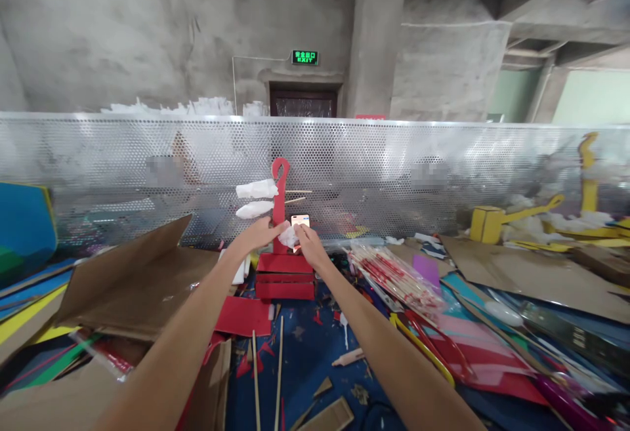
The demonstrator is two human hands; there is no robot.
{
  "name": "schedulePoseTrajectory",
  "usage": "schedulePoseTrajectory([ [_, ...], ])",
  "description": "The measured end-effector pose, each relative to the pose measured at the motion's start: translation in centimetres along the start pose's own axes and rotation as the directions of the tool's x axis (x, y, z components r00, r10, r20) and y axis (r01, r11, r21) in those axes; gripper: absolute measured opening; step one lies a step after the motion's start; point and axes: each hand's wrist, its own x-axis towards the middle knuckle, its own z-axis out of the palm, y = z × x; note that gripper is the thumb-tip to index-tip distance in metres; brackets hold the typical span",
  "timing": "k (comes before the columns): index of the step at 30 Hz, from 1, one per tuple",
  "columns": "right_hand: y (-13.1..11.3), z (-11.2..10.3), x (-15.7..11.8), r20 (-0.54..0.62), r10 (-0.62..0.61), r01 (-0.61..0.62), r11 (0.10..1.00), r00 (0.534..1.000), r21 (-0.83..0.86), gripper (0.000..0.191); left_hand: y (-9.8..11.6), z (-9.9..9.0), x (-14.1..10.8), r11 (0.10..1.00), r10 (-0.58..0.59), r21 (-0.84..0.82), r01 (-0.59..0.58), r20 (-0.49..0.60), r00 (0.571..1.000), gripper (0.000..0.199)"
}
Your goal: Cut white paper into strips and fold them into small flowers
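Observation:
Both arms reach forward over a blue surface. My left hand [266, 231] pinches a white fluffy tuft [287, 235] in front of a red upright piece [279, 205] with a hooked top. My right hand [308, 242] has its fingers closed at the right side of the same tuft, in front of a lit phone [300, 220]. The red upright rises behind a red box-like base [285, 276]. Two white wrapped shapes, an upper one [256, 189] and a lower one [254, 209], stick out left of the upright, with thin sticks on its right.
A perforated metal panel [394, 182] stands behind. Brown cardboard [142, 280] lies left, bagged sticks [394, 273] right. Two wooden sticks, a glue-like tube [348, 357] and scraps lie in front. A yellow box piece [486, 224] stands farther right.

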Motion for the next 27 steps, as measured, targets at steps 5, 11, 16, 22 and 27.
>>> schedulePoseTrajectory([
  [5,-0.1,-0.1,0.0,-0.042,0.019,-0.017,0.999,0.999,0.035,0.031,-0.3,0.6,0.0,0.996,0.072,-0.050,-0.077,-0.099,0.992,0.043],
  [11,-0.1,0.0,0.1,-0.087,0.047,-0.043,0.998,0.995,0.048,0.033,-0.8,-0.3,-0.1,0.968,0.149,-0.210,-0.140,0.030,0.988,0.041],
  [16,-0.4,-0.6,0.2,-0.041,0.096,-0.090,0.989,0.995,0.118,0.034,-0.4,-0.8,-0.8,0.942,0.139,-0.322,-0.096,0.115,0.983,0.045],
  [22,-1.3,-2.5,0.0,0.224,0.062,-0.091,0.988,0.973,0.123,0.027,-0.7,-0.5,-0.6,0.952,0.101,-0.299,-0.065,0.110,0.989,0.041],
  [27,-1.3,-2.5,0.3,0.121,0.019,-0.026,0.998,0.992,0.057,0.024,-0.7,0.7,0.1,0.987,0.096,-0.125,-0.101,-0.042,0.994,0.036],
])
